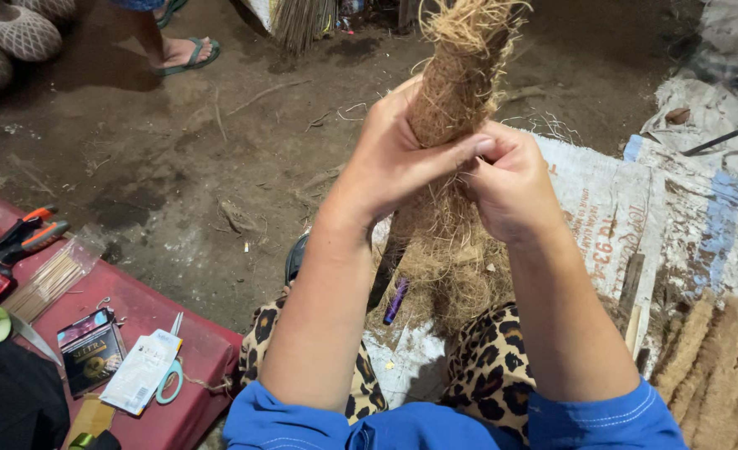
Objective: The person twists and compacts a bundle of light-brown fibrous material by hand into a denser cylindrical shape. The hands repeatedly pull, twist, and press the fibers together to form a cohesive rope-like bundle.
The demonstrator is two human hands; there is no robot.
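Observation:
A roll of brown coconut fibre (460, 75) stands upright in front of me, frayed at its top and loose at its lower end. My left hand (398, 154) wraps around the roll's middle from the left, thumb stretched across it. My right hand (510, 187) grips the same roll from the right, fingers curled into the fibre just below the left thumb. My forearms come out of blue sleeves, and leopard-print trousers cover my knees below.
A red mat (148, 321) at the left holds scissors (171, 379), a bundle of thin sticks (48, 283), orange-handled pliers (23, 237) and small packets. More fibre rolls (710, 367) lie at the right on a woven sack (610, 217). Another person's sandalled foot (181, 54) stands on the dirt floor.

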